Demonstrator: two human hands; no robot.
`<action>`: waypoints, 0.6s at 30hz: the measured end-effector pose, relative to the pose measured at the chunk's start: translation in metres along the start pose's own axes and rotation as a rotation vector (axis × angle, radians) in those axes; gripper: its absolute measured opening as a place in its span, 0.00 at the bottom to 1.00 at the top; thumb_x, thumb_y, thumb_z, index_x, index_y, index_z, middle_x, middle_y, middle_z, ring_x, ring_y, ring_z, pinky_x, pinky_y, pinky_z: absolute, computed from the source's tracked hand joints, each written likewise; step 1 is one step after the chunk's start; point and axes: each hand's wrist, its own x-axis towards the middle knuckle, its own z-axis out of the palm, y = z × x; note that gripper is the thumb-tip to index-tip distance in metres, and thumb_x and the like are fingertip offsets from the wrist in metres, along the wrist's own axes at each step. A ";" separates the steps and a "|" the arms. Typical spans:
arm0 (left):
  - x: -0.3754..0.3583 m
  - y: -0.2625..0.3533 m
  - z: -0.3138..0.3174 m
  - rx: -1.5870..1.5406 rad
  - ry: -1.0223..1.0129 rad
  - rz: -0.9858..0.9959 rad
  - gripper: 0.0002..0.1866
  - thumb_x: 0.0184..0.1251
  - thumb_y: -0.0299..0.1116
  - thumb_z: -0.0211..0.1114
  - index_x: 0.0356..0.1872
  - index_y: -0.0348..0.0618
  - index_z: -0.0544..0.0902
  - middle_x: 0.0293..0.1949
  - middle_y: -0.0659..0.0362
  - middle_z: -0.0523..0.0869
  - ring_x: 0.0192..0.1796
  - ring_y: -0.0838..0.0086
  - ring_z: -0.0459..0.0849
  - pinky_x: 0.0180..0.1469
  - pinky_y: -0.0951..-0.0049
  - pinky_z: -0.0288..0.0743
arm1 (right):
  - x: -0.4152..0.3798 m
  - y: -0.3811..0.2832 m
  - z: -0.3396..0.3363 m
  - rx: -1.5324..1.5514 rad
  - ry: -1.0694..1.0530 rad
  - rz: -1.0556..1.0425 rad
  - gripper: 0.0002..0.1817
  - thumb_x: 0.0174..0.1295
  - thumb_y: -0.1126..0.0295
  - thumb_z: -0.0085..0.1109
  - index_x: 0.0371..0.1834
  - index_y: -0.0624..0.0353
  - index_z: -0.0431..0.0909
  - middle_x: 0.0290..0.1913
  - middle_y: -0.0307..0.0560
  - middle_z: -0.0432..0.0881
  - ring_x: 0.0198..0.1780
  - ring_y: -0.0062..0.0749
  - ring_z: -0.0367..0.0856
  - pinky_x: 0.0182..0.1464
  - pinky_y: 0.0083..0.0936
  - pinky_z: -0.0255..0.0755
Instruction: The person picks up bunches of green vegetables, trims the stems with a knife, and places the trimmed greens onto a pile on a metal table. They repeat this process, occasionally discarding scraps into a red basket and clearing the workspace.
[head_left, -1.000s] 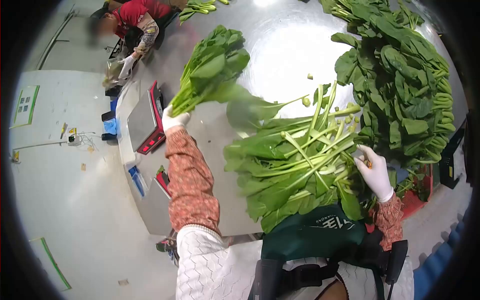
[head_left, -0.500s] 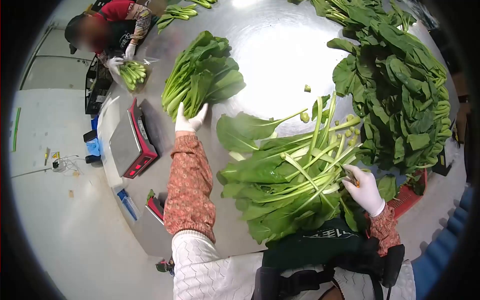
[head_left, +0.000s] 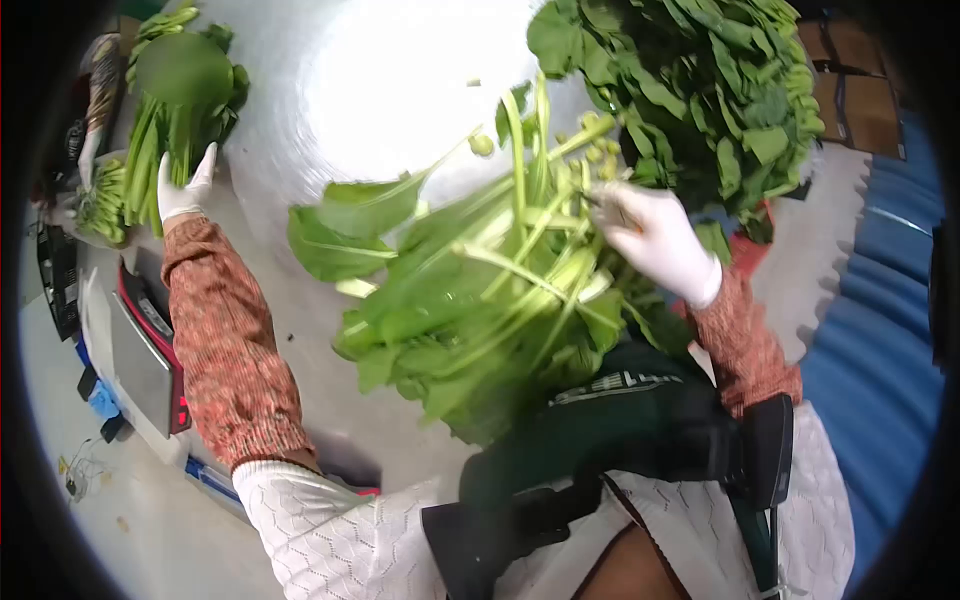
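Observation:
My left hand [head_left: 187, 188], in a white glove, reaches out at the upper left. Its thumb and fingers are spread against the stalk ends of a bunch of leafy greens [head_left: 190, 115]. Over the right side of a loose pile of greens [head_left: 450, 300] is my gloved right hand [head_left: 655, 240], fingers closed. A small dark tip shows at those fingers; the glove hides most of what it belongs to. Pale stalks of the pile point up and right, leaves toward my apron. Small cut stalk ends [head_left: 482, 145] lie beyond them.
A big heap of greens [head_left: 700, 110] fills the table's upper right. A red-edged scale [head_left: 145, 335] stands at the left. Beyond it, a co-worker's gloved hand [head_left: 88, 165] is near bagged greens [head_left: 102, 205]. A red basket [head_left: 750, 250] shows beside my right sleeve.
The view has swung right, so most things sit farther left. My left hand and the bunch are farther from the pile, nearer the co-worker's bagged greens. My right hand stays at the stalks.

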 end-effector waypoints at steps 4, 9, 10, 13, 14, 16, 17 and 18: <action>-0.097 -0.141 -0.002 1.456 -0.255 0.365 0.33 0.73 0.42 0.64 0.73 0.36 0.66 0.64 0.46 0.78 0.66 0.63 0.77 0.68 0.68 0.70 | 0.084 -0.012 0.009 -0.196 -0.124 -0.084 0.13 0.64 0.69 0.61 0.50 0.60 0.82 0.38 0.53 0.85 0.38 0.44 0.86 0.41 0.31 0.77; -0.202 -0.246 -0.050 2.505 -0.706 0.622 0.57 0.50 0.72 0.65 0.77 0.45 0.61 0.79 0.41 0.51 0.82 0.52 0.44 0.79 0.40 0.33 | 0.151 0.007 0.066 -0.535 -0.457 -0.184 0.29 0.66 0.42 0.53 0.63 0.48 0.77 0.50 0.50 0.86 0.48 0.47 0.85 0.54 0.39 0.76; -0.221 -0.244 -0.055 2.481 -0.737 0.435 0.58 0.48 0.68 0.68 0.77 0.44 0.61 0.79 0.42 0.51 0.82 0.51 0.44 0.79 0.41 0.34 | 0.146 0.005 0.060 -0.529 -0.539 -0.161 0.33 0.65 0.39 0.51 0.65 0.49 0.76 0.52 0.51 0.85 0.51 0.47 0.84 0.56 0.39 0.75; -0.280 -0.235 -0.108 2.399 -1.023 0.255 0.70 0.38 0.70 0.76 0.78 0.37 0.52 0.78 0.36 0.51 0.81 0.47 0.48 0.78 0.40 0.40 | 0.104 -0.020 0.042 -0.391 -0.770 -0.033 0.43 0.64 0.32 0.51 0.70 0.58 0.70 0.63 0.57 0.79 0.63 0.47 0.78 0.65 0.37 0.72; -0.305 -0.238 -0.117 2.413 -1.049 0.171 0.74 0.35 0.70 0.77 0.79 0.38 0.47 0.77 0.34 0.52 0.80 0.45 0.48 0.77 0.40 0.40 | 0.086 -0.017 0.039 -0.310 -0.797 -0.059 0.46 0.61 0.33 0.56 0.70 0.61 0.69 0.64 0.60 0.77 0.65 0.47 0.76 0.66 0.36 0.70; -0.348 -0.257 -0.135 2.417 -0.954 0.223 0.77 0.33 0.71 0.77 0.80 0.37 0.44 0.76 0.33 0.51 0.79 0.42 0.49 0.75 0.37 0.43 | 0.054 -0.018 0.032 -0.230 -0.843 -0.123 0.51 0.54 0.34 0.65 0.72 0.63 0.66 0.66 0.62 0.76 0.67 0.48 0.75 0.67 0.35 0.70; -0.363 -0.272 -0.149 2.455 -0.891 0.289 0.77 0.33 0.71 0.77 0.80 0.37 0.43 0.76 0.32 0.51 0.79 0.40 0.49 0.75 0.36 0.43 | 0.043 -0.022 0.028 -0.237 -0.863 -0.163 0.54 0.51 0.35 0.70 0.73 0.63 0.64 0.66 0.61 0.76 0.66 0.48 0.76 0.67 0.34 0.70; -0.379 -0.289 -0.162 2.455 -0.794 0.376 0.78 0.31 0.70 0.78 0.79 0.36 0.43 0.75 0.32 0.52 0.79 0.40 0.49 0.74 0.36 0.45 | 0.031 -0.008 0.037 -0.254 -0.799 -0.293 0.58 0.45 0.37 0.74 0.74 0.62 0.61 0.64 0.61 0.77 0.63 0.49 0.79 0.62 0.35 0.74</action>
